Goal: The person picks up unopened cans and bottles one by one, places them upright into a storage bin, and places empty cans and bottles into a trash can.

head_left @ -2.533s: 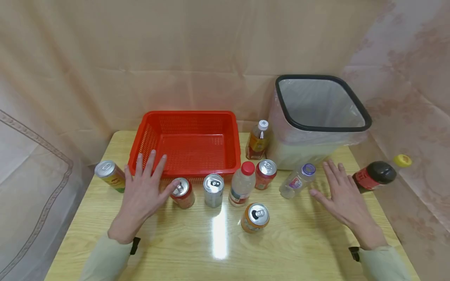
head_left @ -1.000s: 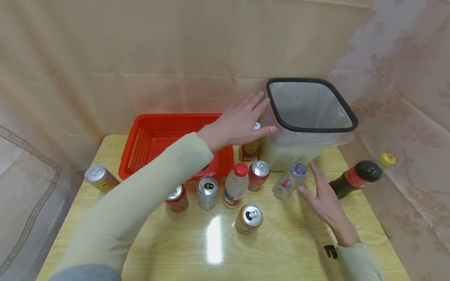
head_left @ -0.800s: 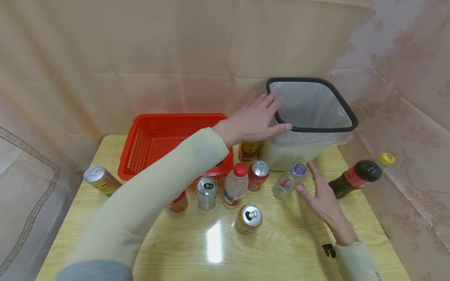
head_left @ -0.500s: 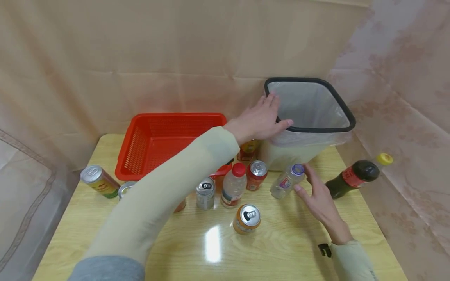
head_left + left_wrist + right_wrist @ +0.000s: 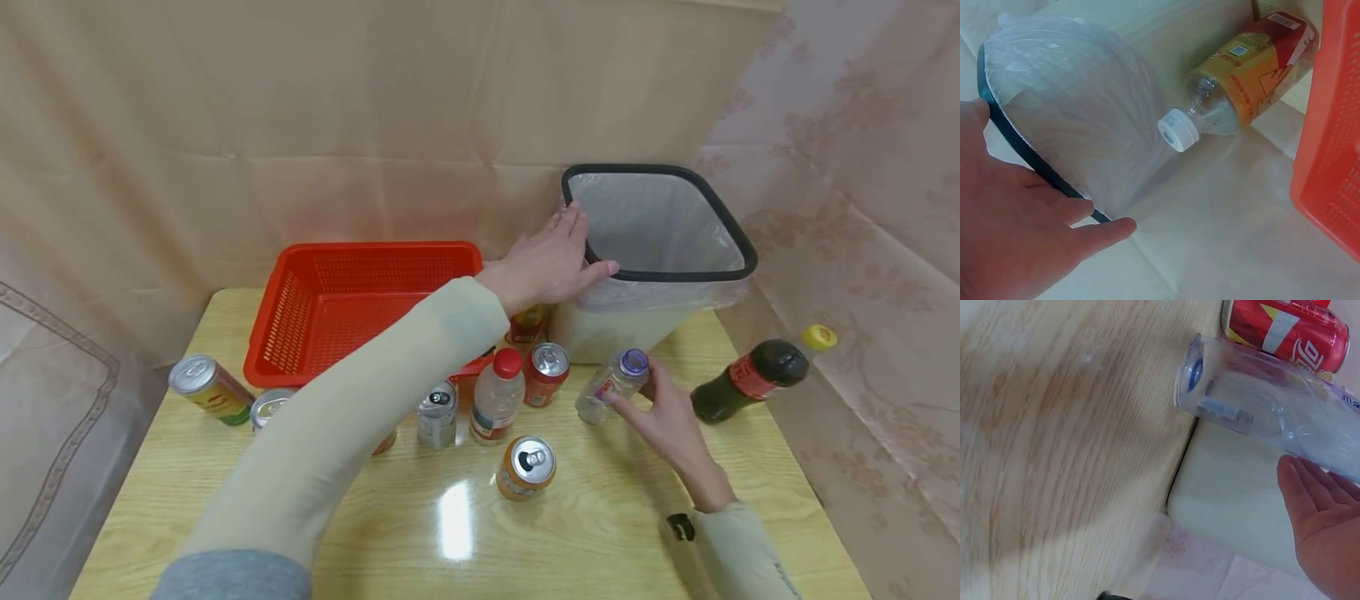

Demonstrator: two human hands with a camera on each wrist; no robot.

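Observation:
My left hand (image 5: 543,267) reaches across to the bin (image 5: 667,277), with fingers and thumb extended over its black rim. The left wrist view shows straight fingertips lying on this rim (image 5: 1019,142), beside the plastic liner. My right hand (image 5: 671,425) is at a clear plastic bottle (image 5: 596,404) with a purple neck ring, standing in front of the bin. Its thumb is at the near side of the bottle and its fingers at the far side. In the right wrist view, nearly straight fingers (image 5: 1300,487) come right up to the clear bottle (image 5: 1241,403).
A red basket (image 5: 264,367) stands at back left, partly behind the left sleeve. Red-capped bottle (image 5: 495,404), red can (image 5: 543,383), silver can (image 5: 437,425) and orange can (image 5: 517,483) stand centrally. A tea bottle (image 5: 1247,81) is beside the bin, a cola bottle (image 5: 723,396) at right.
My left hand has gone from near the basket's front across to the bin rim, staying there lately. My right hand has moved left, closing in around the clear bottle.

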